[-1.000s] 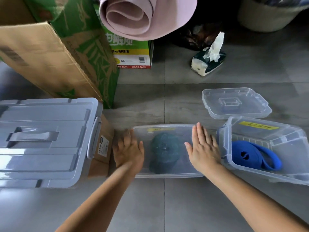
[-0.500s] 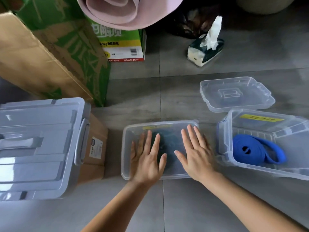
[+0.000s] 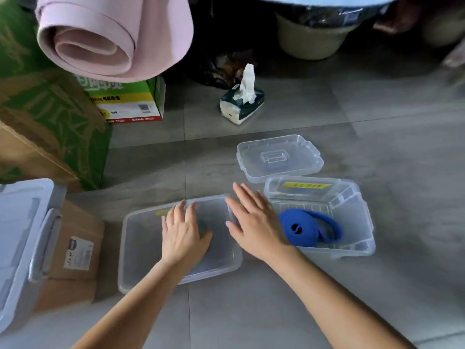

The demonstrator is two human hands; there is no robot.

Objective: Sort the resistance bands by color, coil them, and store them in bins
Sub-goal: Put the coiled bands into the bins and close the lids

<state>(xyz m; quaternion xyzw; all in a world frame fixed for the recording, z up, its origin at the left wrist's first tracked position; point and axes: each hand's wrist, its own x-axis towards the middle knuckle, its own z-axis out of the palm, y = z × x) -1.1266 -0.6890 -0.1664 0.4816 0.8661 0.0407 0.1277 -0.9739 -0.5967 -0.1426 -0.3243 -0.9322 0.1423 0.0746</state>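
A clear lidded bin [image 3: 141, 243] sits on the floor in front of me, with a dark green coiled band mostly hidden beneath my hands. My left hand [image 3: 183, 235] lies flat on its lid with fingers straight. My right hand [image 3: 254, 222] is spread flat over the lid's right edge, fingers straight. To the right stands an open clear bin [image 3: 357, 222] with a yellow label, holding a coiled blue band [image 3: 307, 229]. Its loose clear lid [image 3: 279, 157] lies on the floor behind it.
A grey storage box [image 3: 22, 243] rests on a cardboard box [image 3: 78, 248] at the left. Behind are a green carton [image 3: 45, 117], a rolled pink mat [image 3: 113, 36], a tissue pack [image 3: 241, 104] and a beige basket [image 3: 312, 44]. Grey floor tiles [image 3: 251, 311] lie in front.
Both hands have moved from the bin's two ends toward the middle and right of its lid. The right hand now reaches over the right edge. The camera view has shifted.
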